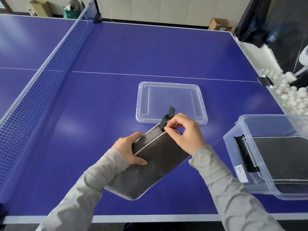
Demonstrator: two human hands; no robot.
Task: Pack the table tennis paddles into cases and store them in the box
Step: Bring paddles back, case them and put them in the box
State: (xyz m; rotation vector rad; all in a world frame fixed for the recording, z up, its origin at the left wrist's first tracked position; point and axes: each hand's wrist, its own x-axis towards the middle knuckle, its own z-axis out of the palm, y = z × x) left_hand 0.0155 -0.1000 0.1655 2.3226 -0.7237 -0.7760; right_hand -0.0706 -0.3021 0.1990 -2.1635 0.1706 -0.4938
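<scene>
A dark grey paddle case (155, 164) with white piping lies tilted on the blue table, its black strap loop (168, 116) sticking up at the far end. My left hand (129, 150) grips the case's left edge, thumb on top. At the case's top corner beside the strap, my right hand (185, 134) pinches something small; the zipper pull itself is hidden by my fingers. A clear plastic box (241, 130) stands at the right with another dark grey case (283, 154) lying inside. No bare paddle is visible.
The box's clear lid (171, 102) lies flat just beyond the case. A net (50, 67) crosses the table on the left. Past the table's right edge, a tray holds several white balls (290, 95). Cardboard boxes stand by the far wall.
</scene>
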